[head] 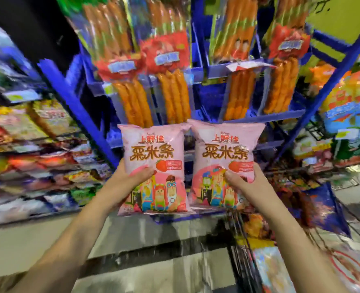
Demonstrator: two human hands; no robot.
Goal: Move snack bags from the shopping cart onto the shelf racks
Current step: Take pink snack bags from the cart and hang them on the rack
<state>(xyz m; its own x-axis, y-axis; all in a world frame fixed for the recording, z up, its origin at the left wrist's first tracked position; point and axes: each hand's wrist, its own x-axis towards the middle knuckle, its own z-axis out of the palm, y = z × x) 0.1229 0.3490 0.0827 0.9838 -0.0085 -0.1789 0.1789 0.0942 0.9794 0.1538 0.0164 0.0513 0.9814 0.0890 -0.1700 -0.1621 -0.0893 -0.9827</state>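
Both hands, left hand (130, 178) and right hand (241, 182), each grip a pink snack bag (153, 153) (225, 153), unplaced, beneath the blue rack (196, 75) at twelve o'clock.

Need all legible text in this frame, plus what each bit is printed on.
"上好佳": top of the left pink bag in the left hand, and of the right pink bag in the right hand.
"粟米条": large characters just below, on both bags.
Red strip beside each bag's strawberry: too small to read.
Labels on the hanging sausage packs: blurred.
Shelf price tags: blurred.
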